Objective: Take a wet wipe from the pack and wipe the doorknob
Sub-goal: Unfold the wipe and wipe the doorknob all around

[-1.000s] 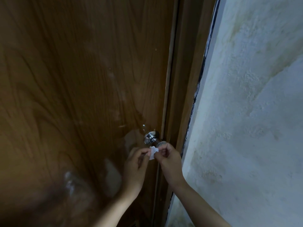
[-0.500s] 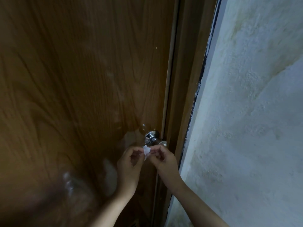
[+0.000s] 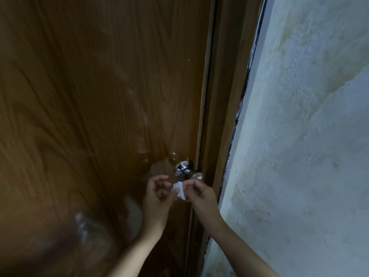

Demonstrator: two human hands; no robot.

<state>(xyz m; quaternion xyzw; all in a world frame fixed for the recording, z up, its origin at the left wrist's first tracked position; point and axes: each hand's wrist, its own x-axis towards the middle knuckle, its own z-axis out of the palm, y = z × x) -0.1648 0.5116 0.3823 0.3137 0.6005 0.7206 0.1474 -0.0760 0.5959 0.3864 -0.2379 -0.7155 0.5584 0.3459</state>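
A shiny metal doorknob (image 3: 184, 169) sticks out of the brown wooden door (image 3: 99, 96) near its right edge. Just below the knob, a small crumpled white wet wipe (image 3: 179, 189) is pinched between both hands. My left hand (image 3: 157, 198) holds its left side with thumb and fingertips, the other fingers curled. My right hand (image 3: 199, 193) grips its right side, just under the knob's outer end. The wipe is a little apart from the knob. No wipe pack is in view.
The door frame (image 3: 221, 116) runs down right of the knob. A rough whitish wall (image 3: 309, 156) fills the right side. The glossy door reflects my arms at the lower left.
Both hands with the wipe have shifted slightly left and down from the knob. The wipe looks a bit more spread out between the fingers.
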